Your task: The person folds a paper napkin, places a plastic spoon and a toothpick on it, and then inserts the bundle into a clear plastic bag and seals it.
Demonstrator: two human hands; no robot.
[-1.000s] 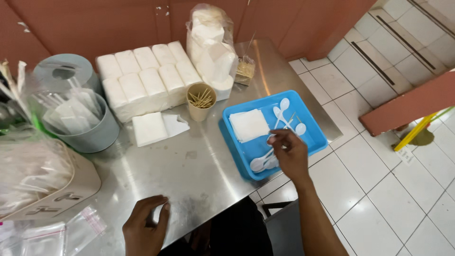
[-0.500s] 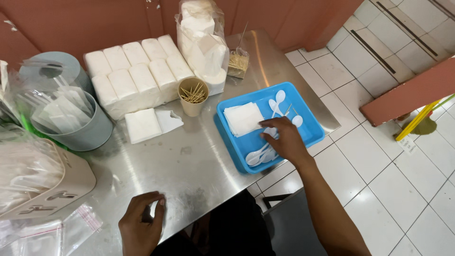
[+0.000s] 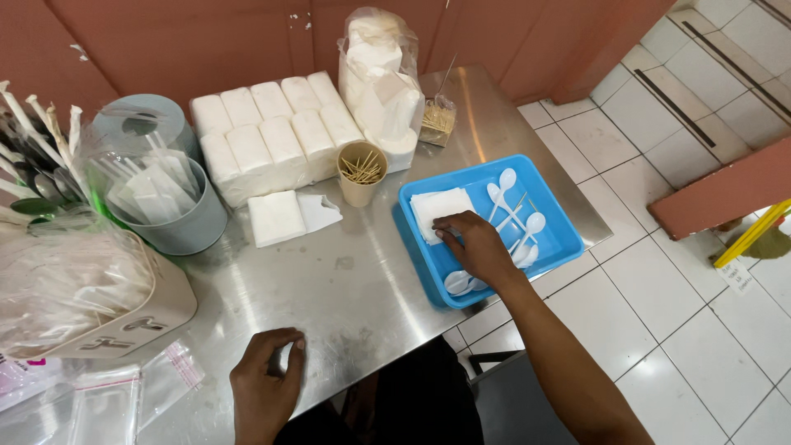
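Here, the right hand (image 3: 478, 251) is seen inside the blue tray (image 3: 550, 206), its fingers (image 3: 449, 233) spread flat and pressed on the near edge of the folded white napkin (image 3: 437, 210); nothing is gripped, the napkin is only touched from above. The napkin lies in the tray's far left corner, just beside the loose white plastic spoons (image 3: 511, 206), some of which are scattered at the right of the hand and some under the wrist at the tray's near edge.

A slip is judged likely if the napkin is dragged rather than pinched: the top ply could be peeled off alone, or the stack could be fanned open. The spoons under the wrist could be swept along by the forearm and knocked over the near rim. The tray itself sits at the corner of the steel counter (image 3: 346, 288), close to its edge, so a sideways push could send it toward the tiled floor (image 3: 659, 330).

The left hand (image 3: 265, 387) is rested on the counter near its front edge, fingers loosely curled; whether anything is held under them cannot be told. The small clear bags (image 3: 124, 395) lie just beside it.
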